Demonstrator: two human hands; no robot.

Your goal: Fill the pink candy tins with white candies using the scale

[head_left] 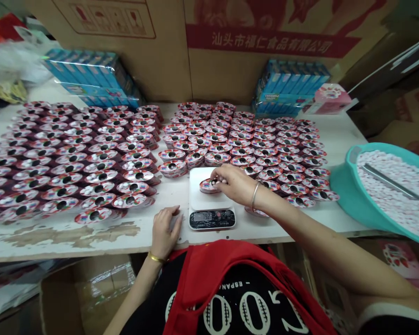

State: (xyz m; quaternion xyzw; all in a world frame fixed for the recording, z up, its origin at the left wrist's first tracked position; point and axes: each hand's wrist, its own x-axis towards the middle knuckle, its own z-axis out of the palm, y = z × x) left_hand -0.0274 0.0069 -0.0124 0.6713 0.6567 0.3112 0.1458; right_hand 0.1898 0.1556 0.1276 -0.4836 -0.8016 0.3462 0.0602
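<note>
Right hand [235, 184] pinching white candies [217, 183] at a heart-shaped tray [205, 187], tray's long axis running sideways, resting on the digital scale [211, 218], left hand [165, 231] open, lying flat on the table [38, 246] just beside the scale

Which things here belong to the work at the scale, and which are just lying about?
In use: right hand over a heart-shaped candy tray on the digital scale; left hand beside the scale; rows of matching trays; teal basin of white candies.
Lying about: blue shrink-wrapped cartons; pink box.
</note>
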